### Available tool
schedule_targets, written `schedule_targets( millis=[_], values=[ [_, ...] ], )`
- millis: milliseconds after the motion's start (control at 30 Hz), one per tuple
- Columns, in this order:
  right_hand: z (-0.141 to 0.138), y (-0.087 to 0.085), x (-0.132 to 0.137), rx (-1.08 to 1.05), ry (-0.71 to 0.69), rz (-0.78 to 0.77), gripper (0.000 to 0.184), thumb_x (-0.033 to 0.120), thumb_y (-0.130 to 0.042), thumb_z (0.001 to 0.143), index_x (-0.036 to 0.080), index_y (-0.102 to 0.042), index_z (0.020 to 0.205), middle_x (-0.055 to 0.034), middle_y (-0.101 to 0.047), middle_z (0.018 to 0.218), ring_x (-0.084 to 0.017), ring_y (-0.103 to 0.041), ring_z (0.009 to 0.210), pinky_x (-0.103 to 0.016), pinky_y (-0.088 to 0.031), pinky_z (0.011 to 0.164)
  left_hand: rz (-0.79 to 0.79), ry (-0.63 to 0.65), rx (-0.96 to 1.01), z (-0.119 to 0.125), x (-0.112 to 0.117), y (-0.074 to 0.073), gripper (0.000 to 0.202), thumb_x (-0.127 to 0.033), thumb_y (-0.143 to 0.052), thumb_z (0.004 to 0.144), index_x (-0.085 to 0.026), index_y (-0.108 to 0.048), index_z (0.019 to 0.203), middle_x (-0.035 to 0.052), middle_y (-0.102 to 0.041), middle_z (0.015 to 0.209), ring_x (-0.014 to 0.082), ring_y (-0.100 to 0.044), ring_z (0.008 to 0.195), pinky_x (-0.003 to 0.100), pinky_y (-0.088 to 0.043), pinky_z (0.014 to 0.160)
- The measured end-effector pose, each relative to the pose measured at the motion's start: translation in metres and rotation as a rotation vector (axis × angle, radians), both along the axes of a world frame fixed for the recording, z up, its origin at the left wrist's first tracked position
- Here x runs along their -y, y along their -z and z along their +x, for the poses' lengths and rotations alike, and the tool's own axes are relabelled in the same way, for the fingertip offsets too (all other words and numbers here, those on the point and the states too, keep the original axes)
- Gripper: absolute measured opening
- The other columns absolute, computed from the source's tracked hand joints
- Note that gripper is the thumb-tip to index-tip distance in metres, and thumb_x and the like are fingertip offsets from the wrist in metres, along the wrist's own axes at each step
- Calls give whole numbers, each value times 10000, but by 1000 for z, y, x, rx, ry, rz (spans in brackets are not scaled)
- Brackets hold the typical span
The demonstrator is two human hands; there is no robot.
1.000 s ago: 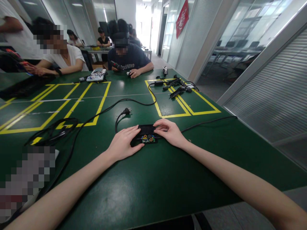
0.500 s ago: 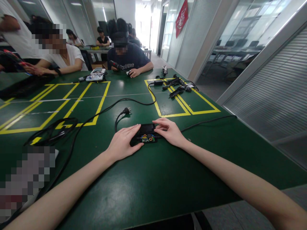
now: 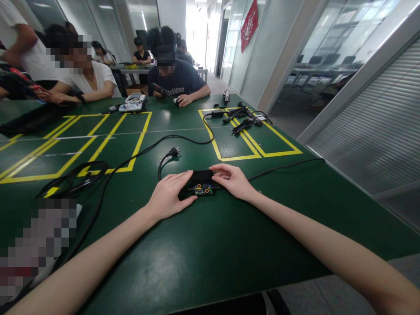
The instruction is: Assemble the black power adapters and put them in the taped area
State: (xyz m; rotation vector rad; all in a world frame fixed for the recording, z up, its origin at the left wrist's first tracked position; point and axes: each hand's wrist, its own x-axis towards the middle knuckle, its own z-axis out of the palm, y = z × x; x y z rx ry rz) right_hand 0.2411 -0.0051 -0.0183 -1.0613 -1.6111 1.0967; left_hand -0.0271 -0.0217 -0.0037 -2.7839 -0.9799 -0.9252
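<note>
Between my hands lies an opened black power adapter, its bottom shell holding a circuit board [image 3: 202, 189] with copper coils. Along the far side of the board, a black adapter cover [image 3: 202, 176] is tilted up. My left hand [image 3: 169, 192] grips the left end, fingertips at the cover and thumb by the lower shell's near edge. At the right end, my right hand [image 3: 232, 180] pinches the cover between thumb and fingers. A black cord with a power plug [image 3: 174, 152] curls out from behind my left hand, and another cord [image 3: 285, 167] runs off to the right.
A long black cable [image 3: 160, 139] crosses the green table [image 3: 183, 262] to another adapter [image 3: 217, 113]. Black gun-shaped devices [image 3: 243, 124] lie inside yellow tape at the back right. Coiled cable [image 3: 70, 177] is on the left. Co-workers sit across the table.
The black cover has tipped slightly over the board, and its hollow inner side shows less than before. Both my hands keep nearly the same place.
</note>
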Motion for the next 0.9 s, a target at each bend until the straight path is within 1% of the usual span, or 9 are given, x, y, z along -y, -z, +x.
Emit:
schedule_targets(
  millis=[200, 400, 500, 667, 900],
  values=[
    [0, 0, 1, 12, -21, 18, 339, 277, -727, 820, 170, -730, 1142, -73, -761, 995, -163, -733, 808, -294, -631, 747, 9, 8, 22, 0, 0, 1, 659, -391, -709, 907, -158, -510, 1491, 161, -712, 1333, 296, -716, 1182, 442, -602, 985],
    [2, -4, 3, 53, -14, 45, 344, 274, -711, 839, 183, -721, 1171, -67, -721, 1007, -155, -718, 840, -321, -630, 817, 25, 52, 74, -2, 0, 1, 612, -360, -718, 916, -203, -540, 1480, 141, -720, 1324, 280, -731, 1157, 432, -611, 978],
    [2, -6, 5, 74, -24, 38, 351, 280, -703, 845, 183, -716, 1182, -61, -716, 985, -161, -714, 841, -331, -628, 820, -16, 73, 112, -3, 2, 0, 569, -356, -701, 935, -211, -548, 1463, 142, -711, 1338, 268, -729, 1160, 425, -614, 990],
    [3, -7, 5, 90, -35, 44, 371, 278, -694, 843, 182, -713, 1201, -59, -720, 979, -163, -707, 835, -335, -627, 815, -87, 115, 169, -2, 4, -2, 462, -326, -699, 944, -200, -587, 1374, 146, -693, 1346, 247, -710, 1181, 402, -621, 997],
    [3, -8, 6, 87, -89, 52, 384, 280, -712, 834, 187, -717, 1206, -79, -761, 1064, -170, -730, 860, -348, -637, 836, -106, 115, 186, -2, 4, -1, 426, -273, -714, 925, -207, -589, 1327, 124, -668, 1295, 232, -693, 1172, 376, -632, 977]
  ],
)
